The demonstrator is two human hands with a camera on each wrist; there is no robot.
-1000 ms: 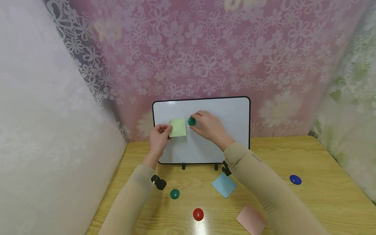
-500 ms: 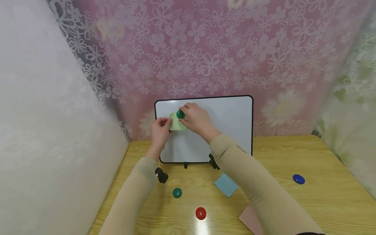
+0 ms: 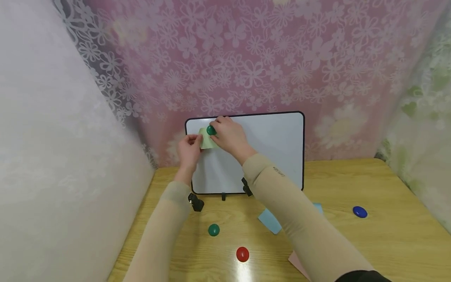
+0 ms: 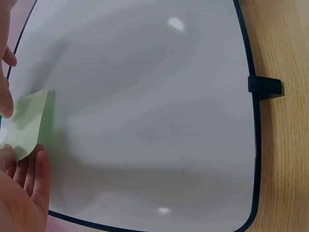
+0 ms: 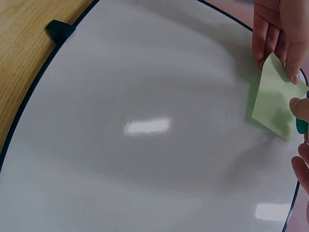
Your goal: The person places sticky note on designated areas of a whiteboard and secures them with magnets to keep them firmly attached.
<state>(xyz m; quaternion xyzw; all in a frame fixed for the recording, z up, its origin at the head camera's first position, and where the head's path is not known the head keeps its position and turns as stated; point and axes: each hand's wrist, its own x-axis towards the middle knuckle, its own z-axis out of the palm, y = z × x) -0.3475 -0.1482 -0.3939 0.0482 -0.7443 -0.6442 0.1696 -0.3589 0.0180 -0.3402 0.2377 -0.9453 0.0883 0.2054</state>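
Note:
My left hand (image 3: 188,150) pinches the left edge of a pale green sticky note (image 3: 208,141) in front of the upper left of a whiteboard (image 3: 260,152). In the left wrist view the note (image 4: 30,123) stands a little off the board at its near edge and casts a shadow. My right hand (image 3: 230,135) grips a round green magnet (image 3: 210,130) between thumb and fingers, over the note's upper part. Only a sliver of that magnet (image 5: 301,126) shows in the right wrist view, beside the note (image 5: 275,99).
On the wooden table (image 3: 338,184) lie another green magnet (image 3: 213,230), a red magnet (image 3: 242,254) and a blue magnet (image 3: 359,212). Blue paper (image 3: 270,221) and pink paper (image 3: 297,264) are partly hidden under the right sleeve. A black clip foot (image 4: 264,87) supports the board.
The right hand has moved left with the green magnet, from beside the note to over it. The left hand and the note have risen up the board.

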